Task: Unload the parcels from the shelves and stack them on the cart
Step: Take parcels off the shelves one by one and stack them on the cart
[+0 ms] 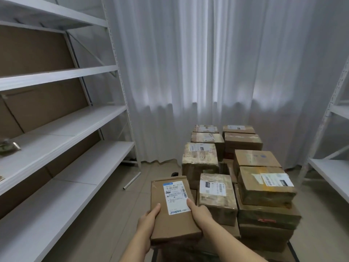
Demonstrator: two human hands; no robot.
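I hold a flat brown cardboard parcel [172,222] with a white shipping label between both hands, low in the middle of the view. My left hand [148,221] grips its left edge with the thumb on top. My right hand [200,214] grips its right edge, thumb on the label's corner. The parcel hangs just left of the stacked parcels [245,178] on the cart [293,251], whose dark frame shows at the bottom right. Several taped brown boxes stand there in two rows, some two high.
White metal shelves [62,140] with bare boards run along the left; a small packet [9,147] lies on one at the far left. Another white shelf [332,173] stands at the right. White curtains [207,72] close off the back. A metal tube [132,180] lies on the tiled floor.
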